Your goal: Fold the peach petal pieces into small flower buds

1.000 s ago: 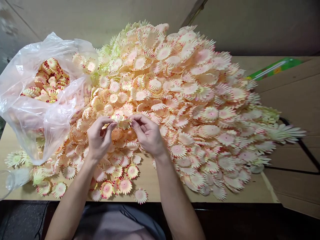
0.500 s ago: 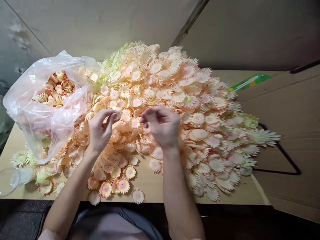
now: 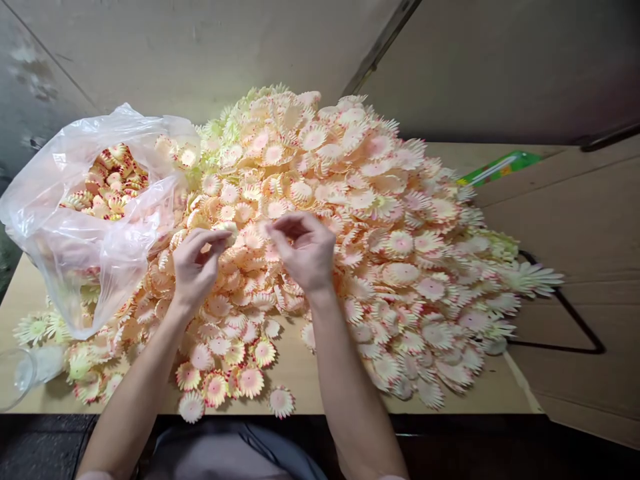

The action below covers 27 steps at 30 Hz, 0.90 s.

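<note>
A big heap of pale artificial flower petal discs (image 3: 320, 193), cream and pink with red-tipped frilled edges, covers the table (image 3: 300, 373). Over its near left part, my left hand (image 3: 195, 260) pinches a small whitish flower petal disc (image 3: 230, 230) between thumb and fingertips. My right hand (image 3: 306, 252) is a short way to the right, its fingers curled and its thumb and forefinger tips brought together. Whatever is between those tips is too blurred to make out. The two hands are apart, above the heap.
At the left stands an opened clear plastic bag (image 3: 55, 233) holding curled red-and-cream flower pieces (image 3: 115, 183). A clear cup (image 3: 17, 380) lies by the left front edge. A green packet (image 3: 500, 167), cardboard (image 3: 575, 267) and a dark metal rod (image 3: 580, 317) are at the right.
My right hand has moved left, closer to my left hand, and turned so the thumb side shows. My left hand stays nearly in place with the disc. The view has shifted slightly.
</note>
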Tool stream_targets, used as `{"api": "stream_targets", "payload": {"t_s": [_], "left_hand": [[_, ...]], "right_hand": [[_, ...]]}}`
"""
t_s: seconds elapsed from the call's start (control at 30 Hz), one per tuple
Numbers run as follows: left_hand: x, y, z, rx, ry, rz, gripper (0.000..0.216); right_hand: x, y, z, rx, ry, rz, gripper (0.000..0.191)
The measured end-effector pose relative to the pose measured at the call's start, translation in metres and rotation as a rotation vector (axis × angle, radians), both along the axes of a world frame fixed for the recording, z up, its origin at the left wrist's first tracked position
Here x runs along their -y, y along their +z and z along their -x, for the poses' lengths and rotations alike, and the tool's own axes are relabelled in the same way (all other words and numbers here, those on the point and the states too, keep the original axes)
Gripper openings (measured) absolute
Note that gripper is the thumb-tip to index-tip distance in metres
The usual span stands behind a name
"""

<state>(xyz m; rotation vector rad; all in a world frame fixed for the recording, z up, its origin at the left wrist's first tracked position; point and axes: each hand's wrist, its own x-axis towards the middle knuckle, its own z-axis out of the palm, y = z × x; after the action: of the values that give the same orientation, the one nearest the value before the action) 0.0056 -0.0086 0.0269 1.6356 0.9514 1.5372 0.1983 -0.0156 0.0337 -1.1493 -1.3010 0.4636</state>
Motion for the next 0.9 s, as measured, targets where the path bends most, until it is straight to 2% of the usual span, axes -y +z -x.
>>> {"api": "stream_targets", "payload": {"t_s": [0.07, 0.1, 0.17, 0.23, 0.3, 0.33, 0.37, 0.43, 0.63, 0.73, 0.9], "left_hand": [[-0.001, -0.001, 0.004, 0.127, 0.075, 0.059, 0.011], [-0.002, -0.002, 0.005, 0.175, 0.097, 0.085, 0.012], [-0.004, -0.004, 0.006, 0.226, 0.116, 0.119, 0.016], [-0.005, -0.004, 0.003, 0.225, 0.120, 0.136, 0.021], [-0.003, -0.003, 0.000, 0.187, 0.117, 0.144, 0.022], [-0.002, -0.002, -0.002, 0.167, 0.113, 0.146, 0.022], [-0.001, -0.001, -0.003, 0.150, 0.106, 0.147, 0.023], [0.001, 0.000, -0.004, 0.135, 0.076, 0.159, 0.027], [0.002, -0.002, -0.002, 0.162, -0.065, 0.194, 0.030], [0.002, 0.000, 0.001, 0.155, -0.048, 0.169, 0.023], [-0.001, 0.002, 0.006, 0.160, 0.029, 0.188, 0.023]], "right_hand": [[-0.005, -0.001, -0.019, 0.022, -0.271, -0.126, 0.019], [-0.007, 0.000, -0.027, 0.054, -0.353, -0.169, 0.021], [-0.008, 0.003, -0.036, 0.173, -0.410, -0.205, 0.028], [-0.005, 0.008, -0.031, 0.295, -0.414, -0.267, 0.034], [0.001, 0.013, -0.016, 0.341, -0.321, -0.360, 0.030], [0.004, 0.014, -0.007, 0.351, -0.222, -0.382, 0.024], [0.006, 0.015, 0.003, 0.367, -0.105, -0.342, 0.021], [0.009, 0.014, 0.020, 0.397, 0.033, -0.238, 0.021], [0.013, 0.010, 0.036, 0.343, 0.141, -0.057, 0.014], [0.010, 0.009, 0.024, 0.310, 0.006, -0.022, 0.017], [0.001, 0.007, -0.012, 0.122, -0.454, -0.093, 0.023]]}}
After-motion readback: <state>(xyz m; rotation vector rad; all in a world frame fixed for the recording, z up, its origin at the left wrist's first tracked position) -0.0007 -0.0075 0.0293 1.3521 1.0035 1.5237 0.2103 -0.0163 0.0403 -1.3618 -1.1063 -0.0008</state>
